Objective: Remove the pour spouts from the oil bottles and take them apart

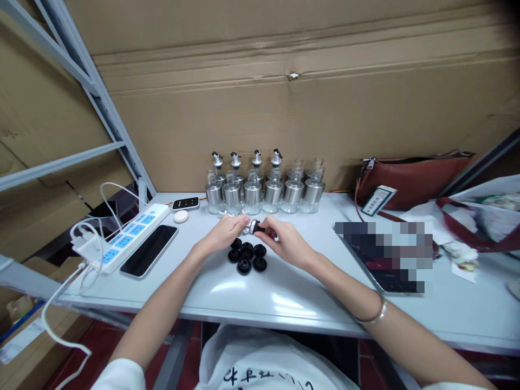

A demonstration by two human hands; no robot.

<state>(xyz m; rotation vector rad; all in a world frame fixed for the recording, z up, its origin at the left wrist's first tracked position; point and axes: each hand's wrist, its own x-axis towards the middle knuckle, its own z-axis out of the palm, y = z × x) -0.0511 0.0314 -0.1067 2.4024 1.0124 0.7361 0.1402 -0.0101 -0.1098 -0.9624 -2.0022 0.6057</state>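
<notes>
Between my two hands, above the table, is a silver pour spout (252,226) with a black stopper end. My left hand (224,233) is closed around its metal side. The fingers of my right hand (282,238) pinch the black stopper (260,228) at the other side. Just below lie several loose black stoppers (246,251) in a cluster on the table. Behind my hands stand two rows of glass bottles with steel sleeves (252,194). Several back-row bottles carry silver and black pour spouts (235,159); the front-row bottles have bare necks.
On the left are a white power strip (136,233) with cables, a dark phone (150,252), a small black device (186,203) and a white round case (181,216). To the right lie a tablet (382,260), a brown bag (414,181) and plastic bags (487,208). Cardboard (244,119) backs the table.
</notes>
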